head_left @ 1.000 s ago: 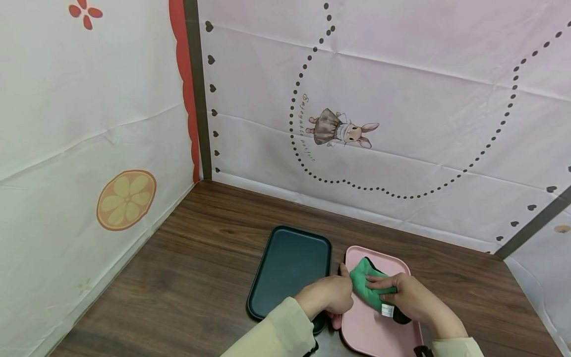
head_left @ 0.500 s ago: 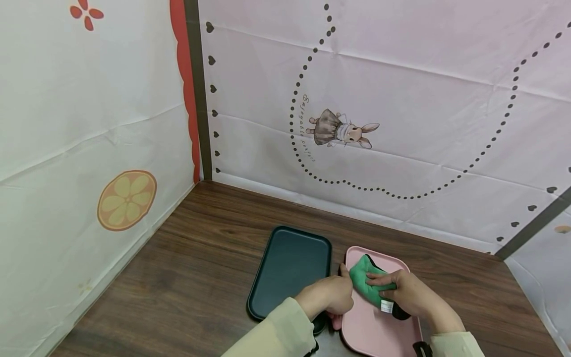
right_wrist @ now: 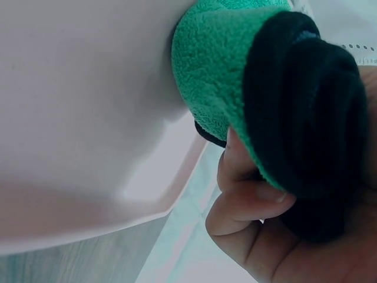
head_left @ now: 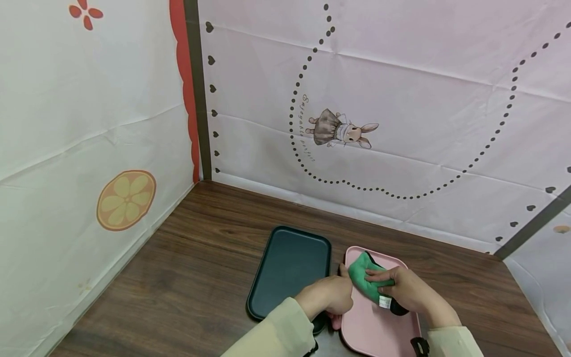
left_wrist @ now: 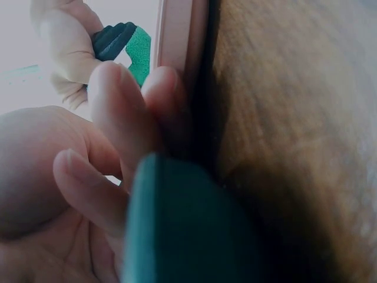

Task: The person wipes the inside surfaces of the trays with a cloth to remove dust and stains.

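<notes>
A green terry cloth (head_left: 362, 278) with black trim and a white label lies bunched on the pink tray (head_left: 372, 329). My right hand (head_left: 412, 292) grips it from the right, thumb and fingers curled round the fabric; in the right wrist view the cloth's thick black edge (right_wrist: 306, 112) bulges beside the fingers, its green side against the tray's surface. At the tray's left rim, my left hand (head_left: 330, 295) holds the edge, with fingertips (left_wrist: 162, 88) at the tray's side in the left wrist view. Part of that rim is hidden behind the hand.
A dark teal tray (head_left: 290, 265) lies on the brown wooden table (head_left: 178, 277), close by the pink one; my left forearm (head_left: 281, 329) crosses its near corner. Printed curtains (head_left: 258, 99) hang along the back and left of the table.
My right hand and the cloth have slid slightly toward the far end of the pink tray and a little left. My left hand and both trays stay in place.
</notes>
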{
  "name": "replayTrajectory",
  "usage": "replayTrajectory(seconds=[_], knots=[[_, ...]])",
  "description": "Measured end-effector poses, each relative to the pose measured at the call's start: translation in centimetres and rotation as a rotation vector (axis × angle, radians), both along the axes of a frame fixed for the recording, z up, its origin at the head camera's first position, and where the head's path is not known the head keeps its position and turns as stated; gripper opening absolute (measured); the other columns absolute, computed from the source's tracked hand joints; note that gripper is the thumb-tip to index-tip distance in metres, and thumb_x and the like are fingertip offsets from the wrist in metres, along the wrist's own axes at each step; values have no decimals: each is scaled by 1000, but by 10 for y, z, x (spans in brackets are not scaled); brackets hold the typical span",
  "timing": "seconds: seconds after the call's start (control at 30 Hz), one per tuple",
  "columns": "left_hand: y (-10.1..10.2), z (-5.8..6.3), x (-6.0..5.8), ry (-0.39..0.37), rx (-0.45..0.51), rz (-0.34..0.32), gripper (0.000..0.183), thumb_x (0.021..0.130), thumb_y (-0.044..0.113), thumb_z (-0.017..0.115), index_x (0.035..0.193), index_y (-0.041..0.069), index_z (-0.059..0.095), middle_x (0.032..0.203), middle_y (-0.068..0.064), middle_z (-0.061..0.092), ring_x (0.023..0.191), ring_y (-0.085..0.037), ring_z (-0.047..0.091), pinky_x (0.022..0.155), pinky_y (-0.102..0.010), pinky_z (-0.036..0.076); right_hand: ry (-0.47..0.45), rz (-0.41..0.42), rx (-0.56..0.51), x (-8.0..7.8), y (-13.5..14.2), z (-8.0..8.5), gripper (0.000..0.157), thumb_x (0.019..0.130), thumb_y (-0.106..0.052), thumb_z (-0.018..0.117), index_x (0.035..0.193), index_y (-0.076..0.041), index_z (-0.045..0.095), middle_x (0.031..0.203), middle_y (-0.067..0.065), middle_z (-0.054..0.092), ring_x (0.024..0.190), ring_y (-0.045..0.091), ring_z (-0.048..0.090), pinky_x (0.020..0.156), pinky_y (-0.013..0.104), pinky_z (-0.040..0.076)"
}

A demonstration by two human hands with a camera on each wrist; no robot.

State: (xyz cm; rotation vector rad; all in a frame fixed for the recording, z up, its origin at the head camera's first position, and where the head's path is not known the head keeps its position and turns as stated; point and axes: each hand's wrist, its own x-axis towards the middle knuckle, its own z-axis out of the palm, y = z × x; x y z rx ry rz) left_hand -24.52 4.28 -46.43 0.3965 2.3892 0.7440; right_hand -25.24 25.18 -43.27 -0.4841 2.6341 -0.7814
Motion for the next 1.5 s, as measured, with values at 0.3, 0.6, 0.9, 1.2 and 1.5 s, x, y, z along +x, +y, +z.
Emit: replayTrajectory(seconds=[0.3, 0.6, 0.9, 1.2, 1.5], knots=[[-2, 0, -2, -11, -4, -17, 82, 102, 15, 55, 167, 4, 6, 47, -4, 64, 36, -15, 56, 39, -26, 40, -2, -24, 17, -4, -4, 2, 31, 93, -4, 71, 118, -17, 81, 142, 5, 66, 144, 48, 43, 113, 66, 38], [-3, 0, 0, 12, -5, -6, 82, 101, 14, 56, 166, 3, 8, 50, -6, 67, 36, -14, 55, 37, -25, 35, -1, -44, 29, -4, -7, 1, 31, 93, -4, 72, 118, -19, 81, 143, 4, 66, 145, 47, 43, 113, 64, 39], [-2, 0, 0, 10, 2, -15, 82, 101, 14, 56, 166, 2, 8, 50, -6, 68, 36, -14, 55, 39, -26, 40, 53, 24, 24, 2, -3, 0, 32, 95, -8, 71, 125, -16, 77, 144, 4, 65, 143, 48, 46, 107, 62, 46], [1, 0, 0, 21, -17, 11, 81, 101, 14, 56, 166, 3, 10, 50, -6, 68, 36, -14, 55, 37, -24, 36, 123, 42, 71, 8, 1, -3, 37, 97, -13, 70, 133, -21, 73, 148, -5, 62, 144, 41, 48, 97, 43, 56], [1, -1, -1, 3, -11, 8, 81, 101, 14, 55, 167, 4, 9, 51, -6, 68, 35, -13, 54, 37, -24, 35, 247, 64, 68, 16, 9, -8, 46, 97, -17, 72, 140, -32, 66, 144, -14, 64, 142, 32, 52, 102, 40, 54]])
